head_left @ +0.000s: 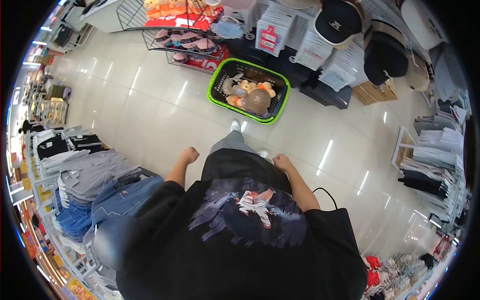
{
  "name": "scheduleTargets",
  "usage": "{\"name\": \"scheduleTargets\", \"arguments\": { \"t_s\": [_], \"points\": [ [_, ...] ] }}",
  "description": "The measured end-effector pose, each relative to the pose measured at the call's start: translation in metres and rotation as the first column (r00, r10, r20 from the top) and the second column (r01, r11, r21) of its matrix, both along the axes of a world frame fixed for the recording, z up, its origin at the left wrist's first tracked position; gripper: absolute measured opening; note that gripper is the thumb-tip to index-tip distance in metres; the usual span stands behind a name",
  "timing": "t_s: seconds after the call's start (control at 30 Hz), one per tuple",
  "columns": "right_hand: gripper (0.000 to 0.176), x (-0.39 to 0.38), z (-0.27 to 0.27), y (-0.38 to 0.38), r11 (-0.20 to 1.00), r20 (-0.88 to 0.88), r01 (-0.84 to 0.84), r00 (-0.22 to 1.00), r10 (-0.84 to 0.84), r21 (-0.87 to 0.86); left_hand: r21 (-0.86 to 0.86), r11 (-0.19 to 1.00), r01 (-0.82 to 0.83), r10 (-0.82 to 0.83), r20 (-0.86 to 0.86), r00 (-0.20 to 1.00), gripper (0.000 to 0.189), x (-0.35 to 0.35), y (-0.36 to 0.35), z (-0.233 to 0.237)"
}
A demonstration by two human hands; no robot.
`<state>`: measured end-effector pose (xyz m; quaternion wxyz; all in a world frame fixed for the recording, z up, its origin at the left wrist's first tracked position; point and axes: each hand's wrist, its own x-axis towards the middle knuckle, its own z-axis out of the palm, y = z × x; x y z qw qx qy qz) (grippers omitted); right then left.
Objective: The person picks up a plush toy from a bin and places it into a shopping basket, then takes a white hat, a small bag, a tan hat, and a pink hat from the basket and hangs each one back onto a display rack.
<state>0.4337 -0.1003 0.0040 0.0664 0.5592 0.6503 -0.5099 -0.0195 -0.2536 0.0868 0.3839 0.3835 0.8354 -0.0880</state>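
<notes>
My left hand (pixel 189 155) hangs beside my hip with its fingers curled in, and nothing shows in it. On the other side my right hand (pixel 283 162) is likewise closed, close to the hem of my black T-shirt (pixel 165 245). Both hands are apart from the goods around me. Ahead of my feet, a black shopping basket (pixel 213 82) with a bright green rim rests on the floor. Inside it lie a brown cap (pixel 257 101) marked with an R, several yellow-orange plush toys (pixel 248 86) and a grey item.
A wire rack (pixel 145 37) of plush toys and pink items stands beyond the basket. Caps (pixel 339 22) and packaged goods hang at the upper right. Clothes racks line the left, with grey shirts (pixel 95 172), and the right, with folded-looking garments (pixel 437 150). Tiled floor (pixel 165 105) lies between.
</notes>
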Motion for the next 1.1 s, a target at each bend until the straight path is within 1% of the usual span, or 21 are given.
{"name": "scheduleTargets", "arguments": {
  "t_s": [0.03, 0.07, 0.1, 0.13, 0.17, 0.2, 0.23, 0.27, 0.33, 0.4, 0.5, 0.6, 0.67, 0.73, 0.8, 0.87, 0.9, 0.97, 1.0, 1.07, 1.1],
  "points": [
    [0.027, -0.007, -0.002, 0.004, 0.999, 0.004, -0.044, 0.999, 0.044, 0.013, -0.039, 0.994, -0.099, 0.103, 0.108, 0.989, 0.04, -0.007, 0.001, -0.023],
    [0.027, -0.016, -0.002, 0.006, 0.999, -0.003, -0.044, 0.999, 0.044, 0.007, -0.019, 0.987, -0.158, 0.159, 0.206, 0.965, 0.036, -0.007, 0.007, -0.033],
    [0.027, -0.023, 0.0, 0.011, 0.999, -0.004, -0.048, 0.999, 0.048, 0.006, 0.027, 0.977, -0.211, 0.196, 0.272, 0.942, 0.033, 0.001, 0.021, -0.028],
    [0.027, -0.03, 0.002, 0.016, 0.999, -0.004, -0.047, 0.999, 0.047, 0.006, 0.12, 0.979, -0.164, 0.122, 0.297, 0.947, 0.03, 0.009, 0.037, -0.024],
    [0.027, -0.037, 0.004, 0.021, 1.0, -0.008, -0.028, 1.0, 0.028, 0.001, 0.155, 0.973, -0.171, 0.113, 0.327, 0.938, 0.029, 0.019, 0.057, -0.008],
    [0.026, -0.045, 0.006, 0.023, 0.999, 0.019, -0.045, 0.999, 0.045, -0.009, 0.283, 0.954, -0.097, 0.028, 0.239, 0.971, 0.026, 0.027, 0.071, -0.013],
    [0.026, -0.053, 0.008, 0.026, 0.998, 0.044, -0.056, 0.997, 0.057, -0.023, 0.38, 0.921, -0.087, -0.022, 0.273, 0.962, 0.024, 0.034, 0.086, -0.008],
    [0.026, -0.059, 0.012, 0.03, 0.999, 0.036, -0.02, 0.999, 0.021, -0.034, 0.337, 0.937, -0.09, -0.022, 0.316, 0.949, 0.024, 0.038, 0.103, -0.006],
    [0.025, -0.073, 0.022, 0.036, 0.994, 0.107, -0.11, 0.988, 0.109, 0.007, 0.31, 0.951, -0.024, -0.082, 0.322, 0.943, 0.025, 0.039, 0.13, -0.007],
    [0.026, -0.086, 0.024, 0.04, 1.0, 0.103, -0.028, 0.994, 0.028, -0.002, 0.26, 0.964, -0.049, -0.068, 0.423, 0.904, 0.025, 0.036, 0.155, -0.01],
    [0.028, -0.098, 0.037, 0.046, 0.994, 0.13, 0.105, 0.986, -0.107, 0.025, 0.213, 0.977, -0.01, -0.099, 0.496, 0.863, 0.025, 0.015, 0.178, -0.053],
    [0.029, -0.122, 0.045, 0.047, 0.973, 0.108, 0.215, 0.969, -0.224, 0.089, 0.19, 0.976, 0.111, -0.187, 0.451, 0.873, 0.024, -0.01, 0.198, -0.075],
    [0.031, -0.137, 0.03, 0.043, 0.969, 0.12, 0.237, 0.962, -0.244, 0.067, 0.171, 0.971, 0.166, -0.226, 0.446, 0.866, 0.022, -0.032, 0.207, -0.099],
    [0.029, -0.152, 0.035, 0.033, 0.936, 0.059, 0.34, 0.937, -0.345, 0.088, 0.128, 0.957, 0.259, -0.289, 0.409, 0.866, 0.021, -0.048, 0.218, -0.12],
    [0.026, -0.169, 0.041, 0.024, 0.942, -0.009, 0.335, 0.942, -0.335, 0.018, 0.094, 0.972, 0.214, -0.234, 0.384, 0.893, 0.022, -0.056, 0.234, -0.096],
    [0.024, -0.181, 0.037, 0.013, 0.958, -0.03, 0.282, 0.958, -0.284, -0.05, 0.107, 0.972, 0.208, -0.232, 0.314, 0.921, 0.023, -0.05, 0.246, -0.089],
    [0.023, -0.184, 0.033, 0.011, 0.957, -0.029, 0.277, 0.959, -0.281, -0.091, 0.096, 0.977, 0.19, -0.21, 0.302, 0.93, 0.023, -0.05, 0.246, -0.093],
    [0.023, -0.19, 0.024, 0.016, 0.959, -0.062, 0.26, 0.961, -0.268, -0.114, 0.115, 0.992, 0.05, -0.095, 0.43, 0.898, 0.025, -0.04, 0.259, -0.113],
    [0.023, -0.192, 0.013, 0.02, 0.953, -0.082, 0.266, 0.957, -0.28, -0.144, 0.11, 0.993, 0.048, -0.09, 0.426, 0.9, 0.025, -0.035, 0.265, -0.125],
    [0.024, -0.19, -0.017, 0.036, 0.945, -0.089, 0.261, 0.955, -0.282, -0.197, 0.082, 0.995, -0.054, 0.005, 0.506, 0.863, 0.026, -0.017, 0.266, -0.152],
    [0.022, -0.189, -0.043, 0.039, 0.948, -0.096, 0.249, 0.958, -0.272, -0.201, 0.132, 0.99, -0.054, -0.017, 0.484, 0.875, 0.021, -0.007, 0.264, -0.165]
  ]
}}
